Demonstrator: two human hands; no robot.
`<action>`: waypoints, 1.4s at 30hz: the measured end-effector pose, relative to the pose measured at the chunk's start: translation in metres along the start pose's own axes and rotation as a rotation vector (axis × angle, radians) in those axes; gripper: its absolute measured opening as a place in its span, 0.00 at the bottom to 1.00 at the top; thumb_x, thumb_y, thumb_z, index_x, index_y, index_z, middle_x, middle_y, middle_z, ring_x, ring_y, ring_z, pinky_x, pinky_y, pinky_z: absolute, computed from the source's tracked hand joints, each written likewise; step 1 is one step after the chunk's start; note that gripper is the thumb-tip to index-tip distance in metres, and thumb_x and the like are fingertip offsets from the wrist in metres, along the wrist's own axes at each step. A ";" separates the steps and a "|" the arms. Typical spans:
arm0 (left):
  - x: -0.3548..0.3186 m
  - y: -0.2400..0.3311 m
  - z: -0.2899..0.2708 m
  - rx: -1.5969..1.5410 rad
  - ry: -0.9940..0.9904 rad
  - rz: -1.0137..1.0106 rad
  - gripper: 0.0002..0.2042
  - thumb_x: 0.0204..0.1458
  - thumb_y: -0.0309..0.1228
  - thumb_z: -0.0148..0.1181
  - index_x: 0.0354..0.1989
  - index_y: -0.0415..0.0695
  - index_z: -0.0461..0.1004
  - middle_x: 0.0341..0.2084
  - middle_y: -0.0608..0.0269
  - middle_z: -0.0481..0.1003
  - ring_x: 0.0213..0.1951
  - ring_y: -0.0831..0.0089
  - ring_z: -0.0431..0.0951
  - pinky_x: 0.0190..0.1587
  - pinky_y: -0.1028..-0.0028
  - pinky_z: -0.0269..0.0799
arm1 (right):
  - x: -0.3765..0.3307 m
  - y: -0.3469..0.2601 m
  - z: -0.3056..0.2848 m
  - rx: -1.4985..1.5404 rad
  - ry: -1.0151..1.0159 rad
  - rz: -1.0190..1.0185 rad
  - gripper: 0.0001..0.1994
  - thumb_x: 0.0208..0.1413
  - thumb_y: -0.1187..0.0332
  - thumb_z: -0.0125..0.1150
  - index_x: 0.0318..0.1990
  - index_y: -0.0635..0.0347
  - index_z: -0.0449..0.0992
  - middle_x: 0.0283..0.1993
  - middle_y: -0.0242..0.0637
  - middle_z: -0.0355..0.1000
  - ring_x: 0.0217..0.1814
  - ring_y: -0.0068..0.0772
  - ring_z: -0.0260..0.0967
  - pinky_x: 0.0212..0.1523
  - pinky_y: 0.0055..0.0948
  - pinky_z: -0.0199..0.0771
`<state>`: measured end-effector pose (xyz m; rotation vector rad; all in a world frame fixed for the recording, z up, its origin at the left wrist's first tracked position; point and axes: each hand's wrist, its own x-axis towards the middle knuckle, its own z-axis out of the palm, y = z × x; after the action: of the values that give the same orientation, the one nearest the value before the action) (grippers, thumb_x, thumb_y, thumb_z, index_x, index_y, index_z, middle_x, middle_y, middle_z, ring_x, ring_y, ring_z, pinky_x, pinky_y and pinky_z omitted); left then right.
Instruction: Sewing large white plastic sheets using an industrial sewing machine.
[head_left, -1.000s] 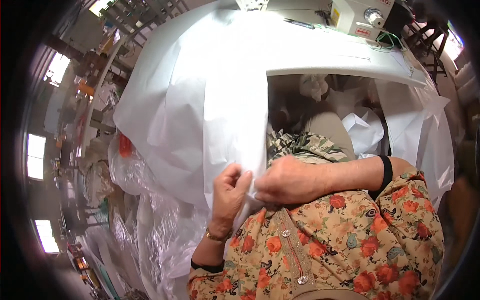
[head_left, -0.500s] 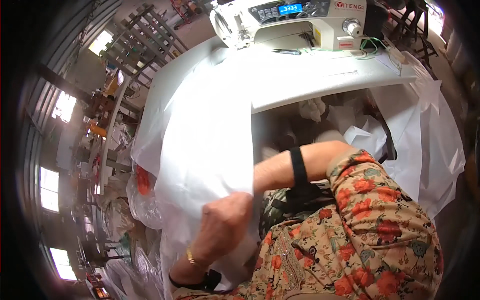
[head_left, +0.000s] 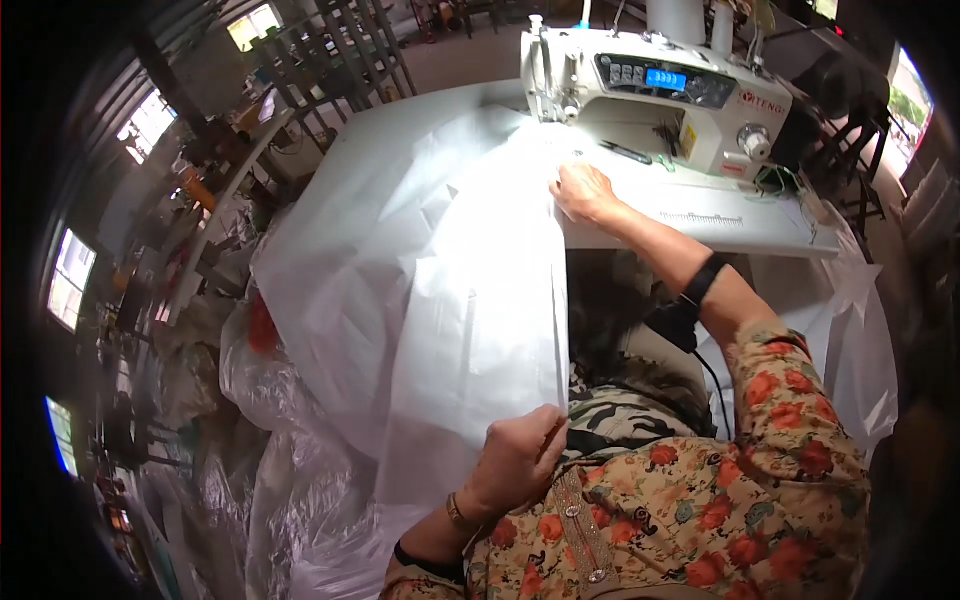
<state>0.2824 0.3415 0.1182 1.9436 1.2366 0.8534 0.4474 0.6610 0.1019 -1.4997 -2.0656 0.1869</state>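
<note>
A large sheet of thin white fabric (head_left: 480, 330) lies over the table and hangs down over its near edge. At the lower end of its right edge, my left hand (head_left: 518, 455) is closed, pinching the border near my lap. My right hand (head_left: 583, 192) is farther up the same edge, fingers closed on the fabric just short of the sewing machine's needle area. The white sewing machine (head_left: 640, 85) stands at the back with a lit blue display. Glare whitens the fabric beneath its lamp, hiding detail around the needle.
Dark scissors-like snips (head_left: 626, 153) lie on the white table (head_left: 690, 215) beside the machine. Thread cones (head_left: 722, 28) stand behind it. Crumpled clear plastic (head_left: 300, 500) piles up at left, and more white sheeting (head_left: 860, 350) hangs at right.
My right hand has come up from below the table onto the fabric edge near the machine. My left hand has shifted right and down, still pinching the border. The view has turned.
</note>
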 end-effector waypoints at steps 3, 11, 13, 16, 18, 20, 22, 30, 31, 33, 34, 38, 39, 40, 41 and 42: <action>0.000 0.009 0.000 -0.065 0.038 0.008 0.04 0.54 0.24 0.57 0.36 0.36 0.74 0.19 0.53 0.74 0.20 0.71 0.75 0.26 0.76 0.69 | 0.037 -0.009 0.004 -0.121 -0.197 0.136 0.12 0.50 0.68 0.54 0.32 0.68 0.80 0.36 0.55 0.76 0.44 0.53 0.75 0.46 0.43 0.75; 0.009 -0.005 0.022 -0.074 -0.025 0.072 0.05 0.55 0.26 0.56 0.33 0.37 0.71 0.18 0.51 0.72 0.20 0.61 0.75 0.25 0.69 0.68 | 0.062 -0.008 0.023 -0.390 -0.131 0.052 0.10 0.49 0.72 0.54 0.33 0.62 0.81 0.38 0.48 0.78 0.44 0.46 0.77 0.43 0.38 0.77; 0.011 -0.008 0.025 -0.063 -0.039 0.105 0.05 0.53 0.26 0.56 0.31 0.37 0.69 0.18 0.49 0.71 0.21 0.54 0.74 0.26 0.67 0.68 | 0.058 -0.016 0.022 -0.405 -0.130 0.106 0.10 0.48 0.73 0.54 0.34 0.62 0.81 0.38 0.47 0.78 0.44 0.46 0.77 0.40 0.38 0.78; 0.014 -0.019 0.029 -0.048 -0.062 0.139 0.05 0.52 0.26 0.56 0.31 0.37 0.69 0.20 0.49 0.71 0.22 0.54 0.75 0.26 0.66 0.68 | 0.045 -0.019 0.013 -0.410 -0.211 0.089 0.09 0.47 0.72 0.55 0.34 0.62 0.81 0.38 0.47 0.78 0.43 0.46 0.77 0.40 0.37 0.78; 0.016 -0.024 0.029 -0.056 -0.089 0.140 0.05 0.52 0.26 0.56 0.32 0.37 0.68 0.20 0.48 0.72 0.23 0.52 0.74 0.27 0.65 0.68 | 0.023 -0.026 0.006 -0.381 -0.246 0.118 0.09 0.46 0.73 0.56 0.32 0.62 0.81 0.38 0.47 0.78 0.41 0.47 0.78 0.39 0.38 0.77; 0.015 -0.030 0.027 -0.054 -0.109 0.152 0.05 0.52 0.26 0.56 0.32 0.37 0.68 0.21 0.48 0.72 0.24 0.51 0.74 0.28 0.64 0.69 | -0.004 -0.045 -0.004 -0.355 -0.314 0.096 0.09 0.45 0.75 0.56 0.34 0.66 0.79 0.35 0.50 0.78 0.38 0.49 0.77 0.39 0.40 0.77; 0.016 -0.037 0.029 -0.061 -0.131 0.171 0.06 0.52 0.26 0.56 0.32 0.37 0.68 0.22 0.48 0.72 0.25 0.49 0.74 0.29 0.62 0.69 | -0.032 -0.048 0.002 -0.320 -0.228 0.084 0.11 0.44 0.76 0.56 0.37 0.70 0.75 0.32 0.52 0.77 0.37 0.49 0.77 0.37 0.41 0.77; 0.021 -0.058 0.035 0.058 -0.140 0.151 0.05 0.51 0.26 0.57 0.32 0.38 0.68 0.24 0.48 0.72 0.27 0.48 0.74 0.30 0.61 0.69 | -0.041 -0.047 0.005 -0.392 -0.194 0.067 0.10 0.48 0.75 0.55 0.38 0.71 0.72 0.29 0.52 0.76 0.33 0.48 0.78 0.33 0.41 0.76; 0.024 -0.059 0.035 0.076 -0.123 0.145 0.05 0.50 0.26 0.57 0.32 0.39 0.68 0.24 0.48 0.72 0.27 0.48 0.74 0.29 0.61 0.69 | -0.036 -0.049 0.003 -0.395 -0.224 0.047 0.08 0.47 0.75 0.55 0.35 0.69 0.73 0.29 0.51 0.76 0.33 0.47 0.78 0.33 0.40 0.76; 0.030 -0.062 0.033 0.100 -0.100 0.143 0.05 0.50 0.26 0.57 0.32 0.39 0.68 0.24 0.48 0.72 0.27 0.48 0.74 0.29 0.61 0.69 | -0.026 -0.051 0.001 -0.399 -0.255 0.027 0.07 0.46 0.75 0.55 0.32 0.68 0.75 0.29 0.50 0.77 0.32 0.47 0.77 0.33 0.40 0.76; 0.034 -0.063 0.033 0.128 -0.075 0.138 0.05 0.50 0.26 0.57 0.32 0.40 0.68 0.24 0.48 0.71 0.27 0.48 0.74 0.29 0.61 0.69 | -0.021 -0.052 0.001 -0.410 -0.265 0.009 0.05 0.45 0.75 0.56 0.29 0.66 0.76 0.28 0.49 0.77 0.32 0.46 0.77 0.32 0.39 0.76; 0.048 -0.067 0.028 0.138 0.006 0.121 0.05 0.51 0.26 0.56 0.31 0.40 0.68 0.24 0.49 0.71 0.27 0.48 0.74 0.29 0.60 0.69 | 0.000 -0.058 0.000 -0.437 -0.319 0.002 0.05 0.42 0.72 0.58 0.24 0.61 0.80 0.28 0.45 0.78 0.31 0.45 0.77 0.31 0.37 0.75; 0.054 -0.065 0.024 0.143 0.011 0.123 0.04 0.51 0.26 0.56 0.31 0.40 0.68 0.23 0.48 0.71 0.27 0.48 0.74 0.28 0.60 0.68 | 0.008 -0.053 0.004 -0.439 -0.320 0.003 0.05 0.42 0.72 0.58 0.24 0.61 0.80 0.28 0.45 0.78 0.31 0.45 0.77 0.31 0.37 0.75; 0.060 -0.064 0.023 0.143 0.013 0.122 0.04 0.51 0.26 0.56 0.31 0.40 0.68 0.23 0.48 0.71 0.27 0.48 0.74 0.28 0.60 0.68 | 0.016 -0.048 0.009 -0.461 -0.320 0.017 0.05 0.41 0.69 0.61 0.25 0.57 0.81 0.29 0.42 0.78 0.33 0.42 0.78 0.30 0.36 0.76; 0.066 -0.064 0.023 0.160 0.034 0.126 0.04 0.51 0.26 0.56 0.30 0.40 0.68 0.23 0.48 0.71 0.27 0.48 0.74 0.28 0.60 0.68 | 0.023 -0.043 0.013 -0.484 -0.320 0.031 0.06 0.40 0.66 0.63 0.26 0.54 0.82 0.30 0.39 0.79 0.34 0.39 0.78 0.30 0.35 0.76; 0.070 -0.065 0.021 0.180 0.059 0.126 0.04 0.51 0.26 0.56 0.30 0.39 0.68 0.22 0.48 0.71 0.26 0.48 0.74 0.28 0.60 0.68 | 0.029 -0.042 0.015 -0.481 -0.321 0.022 0.06 0.40 0.66 0.63 0.26 0.54 0.82 0.30 0.39 0.79 0.34 0.39 0.78 0.30 0.35 0.76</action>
<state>0.2912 0.4238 0.0656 2.1723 1.2740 0.8945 0.3991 0.6756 0.1185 -1.8731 -2.4743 -0.0755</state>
